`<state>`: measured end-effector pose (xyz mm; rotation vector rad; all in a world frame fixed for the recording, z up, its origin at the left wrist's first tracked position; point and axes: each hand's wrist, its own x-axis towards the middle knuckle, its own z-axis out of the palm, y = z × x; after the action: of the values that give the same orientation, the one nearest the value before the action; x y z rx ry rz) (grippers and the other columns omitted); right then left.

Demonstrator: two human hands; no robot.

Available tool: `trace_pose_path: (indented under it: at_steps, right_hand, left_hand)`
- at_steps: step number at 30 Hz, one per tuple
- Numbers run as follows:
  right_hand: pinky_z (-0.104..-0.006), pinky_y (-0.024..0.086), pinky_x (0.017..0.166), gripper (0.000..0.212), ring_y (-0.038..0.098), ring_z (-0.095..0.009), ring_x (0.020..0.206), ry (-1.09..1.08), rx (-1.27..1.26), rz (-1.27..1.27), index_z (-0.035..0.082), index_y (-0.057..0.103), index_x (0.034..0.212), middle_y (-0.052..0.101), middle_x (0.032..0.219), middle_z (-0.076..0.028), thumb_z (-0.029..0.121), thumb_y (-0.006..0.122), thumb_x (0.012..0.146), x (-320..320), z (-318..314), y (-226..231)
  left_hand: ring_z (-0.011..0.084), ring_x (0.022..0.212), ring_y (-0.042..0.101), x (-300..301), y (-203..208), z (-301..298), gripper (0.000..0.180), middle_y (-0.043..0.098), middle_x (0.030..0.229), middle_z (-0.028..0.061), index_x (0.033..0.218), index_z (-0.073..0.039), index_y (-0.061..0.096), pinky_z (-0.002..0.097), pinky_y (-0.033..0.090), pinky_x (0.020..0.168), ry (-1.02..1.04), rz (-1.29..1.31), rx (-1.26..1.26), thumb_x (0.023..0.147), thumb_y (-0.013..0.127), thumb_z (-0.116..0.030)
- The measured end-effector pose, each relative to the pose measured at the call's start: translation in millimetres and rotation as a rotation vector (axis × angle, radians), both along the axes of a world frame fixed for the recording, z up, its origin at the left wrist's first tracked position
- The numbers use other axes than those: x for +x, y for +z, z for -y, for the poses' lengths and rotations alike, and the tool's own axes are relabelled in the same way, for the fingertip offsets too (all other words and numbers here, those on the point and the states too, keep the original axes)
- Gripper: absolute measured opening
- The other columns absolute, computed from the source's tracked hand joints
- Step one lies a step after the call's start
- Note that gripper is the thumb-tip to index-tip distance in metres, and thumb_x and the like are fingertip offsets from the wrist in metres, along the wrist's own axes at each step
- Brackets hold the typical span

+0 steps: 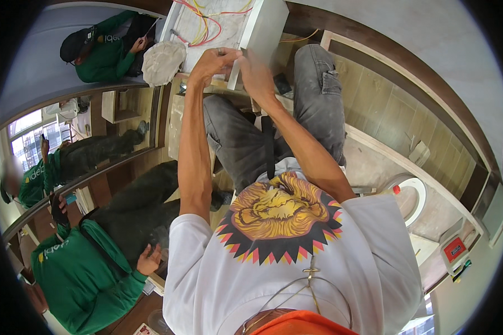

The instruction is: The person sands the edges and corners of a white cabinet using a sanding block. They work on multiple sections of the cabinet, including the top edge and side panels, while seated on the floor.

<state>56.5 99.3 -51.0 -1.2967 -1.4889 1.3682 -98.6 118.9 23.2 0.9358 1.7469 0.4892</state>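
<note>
The left hand (213, 65), fingers bent, and the blurred right hand (256, 78) met at the near end of a white board (266, 28); whether either gripped anything could not be told. Red and yellow wires (205, 25) lay farther off, left of the board.

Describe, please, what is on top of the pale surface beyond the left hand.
Red and yellow wires lie on the pale surface. Whatever the left hand covers at its near end cannot be seen.
</note>
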Motion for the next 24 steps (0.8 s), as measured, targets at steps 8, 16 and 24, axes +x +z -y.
trace_pose_path:
  at_steps: [8,16,24]
  right_hand:
    - [-0.0510,0.046,0.094,0.057,0.061,-0.048,0.112,-0.001,-0.061,-0.038,-0.004,0.051,0.137,0.063,0.116,-0.033,0.042,0.042,0.104,-0.5,-5.3,-6.2]
    - [-0.0524,0.049,0.094,0.062,0.061,-0.050,0.109,-0.013,0.004,-0.082,-0.003,0.047,0.146,0.062,0.114,-0.036,0.042,0.045,0.103,-5.6,-13.5,-8.7]
    - [-0.0528,0.047,0.092,0.054,0.061,-0.049,0.108,-0.027,-0.024,-0.035,-0.002,0.048,0.139,0.063,0.113,-0.033,0.040,0.042,0.105,-8.4,-13.4,-10.8]
  left_hand:
    - [0.0183,0.087,0.066,4.9,-7.9,-11.0,0.050,0.070,0.099,0.0103,0.110,0.004,0.071,0.0305,0.055,0.078,0.003,-0.077,0.044,0.085,0.080,-0.039]
    - [0.0240,0.100,0.067,6.9,6.5,-18.2,0.055,0.071,0.109,0.0150,0.117,0.004,0.069,0.0359,0.054,0.091,-0.021,-0.072,0.009,0.089,0.076,-0.042]
    - [0.0258,0.095,0.069,3.4,-4.5,-30.1,0.055,0.071,0.107,0.0177,0.116,0.008,0.068,0.0374,0.057,0.090,-0.049,-0.197,-0.018,0.087,0.077,-0.039]
